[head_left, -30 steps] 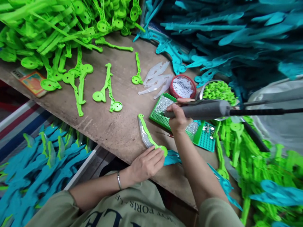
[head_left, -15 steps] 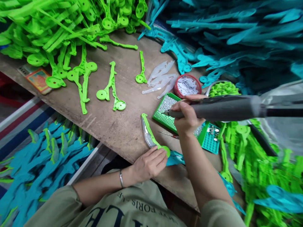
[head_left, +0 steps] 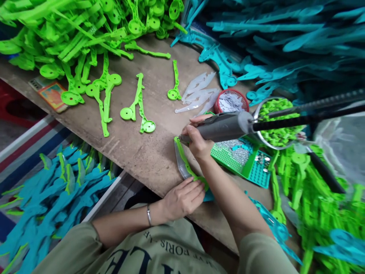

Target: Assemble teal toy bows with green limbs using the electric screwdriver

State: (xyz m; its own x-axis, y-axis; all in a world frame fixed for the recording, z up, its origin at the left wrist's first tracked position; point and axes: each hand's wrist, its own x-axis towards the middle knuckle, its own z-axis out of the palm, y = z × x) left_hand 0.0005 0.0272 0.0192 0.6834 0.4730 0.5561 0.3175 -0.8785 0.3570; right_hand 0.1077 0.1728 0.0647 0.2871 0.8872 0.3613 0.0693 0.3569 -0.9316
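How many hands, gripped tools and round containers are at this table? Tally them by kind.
Hands: 2, the left hand and right hand
Gripped tools: 1, the grey tool
Round containers: 2, the red basket and metal bowl
Total: 5

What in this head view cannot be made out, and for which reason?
Head view: round end of the green part, partly under the left hand.
Head view: far side of the green tray, behind the right hand and grey tool.
Head view: whether the tool's tip touches the green part; too small and blurred.
Head view: blue pile, cut off by the top and right edges.
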